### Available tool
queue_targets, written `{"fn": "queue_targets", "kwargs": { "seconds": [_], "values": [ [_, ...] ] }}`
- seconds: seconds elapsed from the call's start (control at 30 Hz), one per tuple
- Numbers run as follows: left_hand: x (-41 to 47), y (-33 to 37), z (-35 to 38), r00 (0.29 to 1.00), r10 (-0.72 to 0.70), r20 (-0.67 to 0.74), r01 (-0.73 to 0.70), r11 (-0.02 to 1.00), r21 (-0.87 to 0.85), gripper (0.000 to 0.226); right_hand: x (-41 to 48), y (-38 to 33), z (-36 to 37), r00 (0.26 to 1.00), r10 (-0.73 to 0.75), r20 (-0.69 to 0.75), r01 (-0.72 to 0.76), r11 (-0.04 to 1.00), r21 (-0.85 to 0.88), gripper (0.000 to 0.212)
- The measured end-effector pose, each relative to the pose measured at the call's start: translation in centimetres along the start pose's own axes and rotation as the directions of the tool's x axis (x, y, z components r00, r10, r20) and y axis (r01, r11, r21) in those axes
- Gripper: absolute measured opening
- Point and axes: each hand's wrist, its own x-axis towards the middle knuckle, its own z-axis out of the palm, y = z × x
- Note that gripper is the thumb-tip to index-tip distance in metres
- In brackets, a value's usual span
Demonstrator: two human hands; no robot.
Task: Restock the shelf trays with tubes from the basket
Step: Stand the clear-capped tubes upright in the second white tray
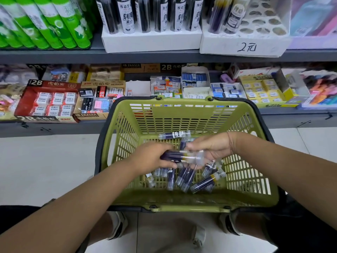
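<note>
A green basket (182, 207) stands on the floor in front of me, with several dark purple tubes (184, 178) loose on its bottom. Both hands are inside it. My left hand (147, 159) grips a purple tube (175, 155) lying sideways. My right hand (211, 148) is curled around the clear ends of tubes (197, 158), right against the left hand. On the upper shelf, a white tray (244, 43) marked with a price holds two tubes and many bare holes. Beside it a second white tray (151, 42) stands full of dark tubes.
Green cylinders (45, 24) lean at the upper left. The lower shelf (164, 88) behind the basket is packed with eraser boxes. One tube (174, 134) lies apart near the basket's far wall. My feet sit under the basket's near rim on pale floor tiles.
</note>
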Motion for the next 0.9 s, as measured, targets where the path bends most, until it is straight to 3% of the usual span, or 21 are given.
{"fn": "queue_targets", "kwargs": {
  "seconds": [0.1,0.17,0.23,0.37,0.47,0.63,0.73,0.83,0.9],
  "values": [
    [-0.2,-1.2,0.7,0.99,-0.139,-0.036,0.124,0.957,-0.261,0.042,0.1,1.3,-2.5,0.941,-0.045,-0.337,0.079,0.993,0.088,0.06],
    [-0.5,-2.3,0.9,0.97,-0.242,0.007,0.22,0.871,-0.44,0.042,0.7,3.0,-4.3,0.76,-0.073,-0.646,0.065,0.997,-0.036,0.051],
    [-0.7,-3.0,1.1,0.948,-0.313,0.055,0.286,0.764,-0.578,0.032,1.6,5.1,-6.4,0.624,-0.109,-0.774,-0.021,0.988,-0.156,0.056],
    [-0.5,-3.3,1.7,0.887,-0.445,0.122,0.398,0.603,-0.691,0.034,3.8,8.7,-9.3,0.599,-0.06,-0.798,-0.235,0.94,-0.247,0.073],
    [-0.1,-3.1,2.2,0.85,-0.507,0.147,0.43,0.505,-0.749,0.058,5.4,10.2,-10.0,0.552,-0.066,-0.832,-0.313,0.908,-0.279,0.073],
    [0.6,-3.0,3.3,0.801,-0.572,0.175,0.477,0.433,-0.765,0.091,6.8,11.2,-10.3,0.499,-0.104,-0.86,-0.368,0.873,-0.32,0.062],
    [0.6,-3.0,3.6,0.785,-0.589,0.193,0.493,0.405,-0.77,0.085,7.1,11.6,-10.4,0.499,-0.095,-0.862,-0.333,0.896,-0.292,0.054],
    [0.5,-2.4,2.9,0.793,-0.574,0.202,0.468,0.363,-0.806,0.062,6.2,10.6,-10.1,0.563,-0.072,-0.824,-0.21,0.951,-0.226,0.042],
    [0.4,-2.0,2.3,0.798,-0.574,0.185,0.441,0.345,-0.829,0.06,5.0,9.1,-9.9,0.601,-0.125,-0.789,-0.152,0.952,-0.267,0.03]
  ]
}}
